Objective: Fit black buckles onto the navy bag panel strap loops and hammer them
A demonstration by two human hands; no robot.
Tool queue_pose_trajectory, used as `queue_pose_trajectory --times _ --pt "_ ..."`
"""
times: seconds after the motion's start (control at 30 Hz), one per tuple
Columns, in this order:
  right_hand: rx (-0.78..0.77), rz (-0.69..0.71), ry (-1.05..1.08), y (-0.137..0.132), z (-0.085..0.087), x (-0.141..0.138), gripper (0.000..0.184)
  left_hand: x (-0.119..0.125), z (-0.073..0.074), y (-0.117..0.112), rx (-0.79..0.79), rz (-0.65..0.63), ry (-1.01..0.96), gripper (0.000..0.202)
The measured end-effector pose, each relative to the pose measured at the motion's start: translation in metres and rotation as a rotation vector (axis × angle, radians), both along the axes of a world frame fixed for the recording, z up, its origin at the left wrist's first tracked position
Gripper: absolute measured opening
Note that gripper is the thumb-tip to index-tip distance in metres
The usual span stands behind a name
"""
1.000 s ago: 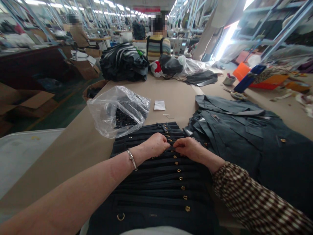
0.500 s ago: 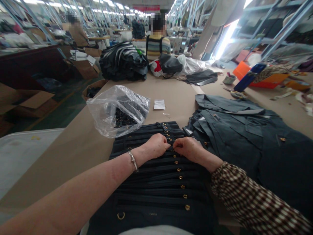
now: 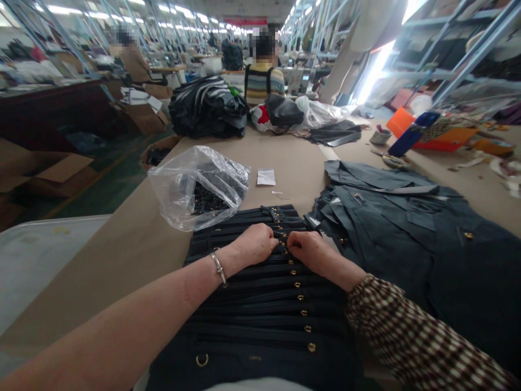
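Observation:
Overlapping dark fabric panels [image 3: 260, 323] lie in a stepped stack before me, each with a zipper and a gold-coloured slider [image 3: 300, 297] near its right end. My left hand [image 3: 253, 244] reaches over the upper part of the stack, its thumb and finger pinched at one gold zipper slider. Close beside it, my right hand [image 3: 312, 251] has its fingers curled together at the same row; whatever is in them is hidden. A dark zipper pull [image 3: 268, 213] lies on the topmost panels. Past the stack, a clear plastic bag [image 3: 179, 190] holds many small black pieces with gold-coloured metal.
More dark cut panels [image 3: 391, 217] are heaped at the right. A small white paper [image 3: 266, 177] lies beyond the stack. Farther back are a dark fabric pile [image 3: 207, 108], a black bag [image 3: 285, 110], an orange bin [image 3: 448, 138] and a seated person [image 3: 264, 81]. Cardboard boxes [image 3: 61, 168] stand left.
Both hands stay at the same row of the stack with only slight finger shifts. My right hand has moved a little left. The whole view has tipped slightly.

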State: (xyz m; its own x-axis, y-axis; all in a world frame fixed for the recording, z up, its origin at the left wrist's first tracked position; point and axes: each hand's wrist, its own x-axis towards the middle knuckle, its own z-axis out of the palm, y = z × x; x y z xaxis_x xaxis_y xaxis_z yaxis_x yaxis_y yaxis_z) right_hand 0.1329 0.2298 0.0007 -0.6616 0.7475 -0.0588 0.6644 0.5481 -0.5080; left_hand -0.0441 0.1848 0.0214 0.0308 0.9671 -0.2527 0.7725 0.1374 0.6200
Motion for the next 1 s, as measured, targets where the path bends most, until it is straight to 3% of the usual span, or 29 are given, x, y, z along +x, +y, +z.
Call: queue_pose_trajectory --times 0.1,0.17,0.23,0.33,0.43,0.53,0.77,0.9,1.0 --pt "0.028 -0.020 0.126 -0.007 0.011 -0.003 0.012 -0.001 0.008 -0.005 0.014 0.027 -0.083 0.021" --pt "-0.052 0.037 0.321 -0.015 0.015 -0.007 0.009 0.002 0.015 -0.010 -0.010 0.062 -0.146 0.020" --pt "-0.166 0.088 0.538 -0.023 0.014 -0.014 0.010 0.007 0.021 -0.016 -0.076 0.135 -0.328 0.022" --pt "-0.242 0.048 0.783 -0.034 0.007 -0.024 0.007 0.016 0.027 -0.024 -0.179 0.276 -0.725 0.020" --pt "-0.202 -0.021 0.894 -0.041 0.002 -0.028 0.004 0.021 0.030 -0.029 -0.211 0.344 -0.897 0.019" --pt "-0.188 -0.037 0.901 -0.044 0.007 -0.024 0.006 0.021 0.032 -0.031 -0.202 0.327 -0.973 0.025" --pt "-0.142 -0.032 0.492 -0.028 0.032 0.006 0.001 0.019 0.026 -0.032 -0.167 0.310 -0.851 0.030" --pt "-0.465 0.036 0.413 -0.021 0.030 0.010 0.006 0.019 0.017 -0.029 -0.061 0.189 -0.639 0.022" --pt "-0.671 -0.010 0.448 -0.019 0.021 0.009 0.009 0.016 0.013 -0.026 -0.110 0.104 -0.468 0.018"
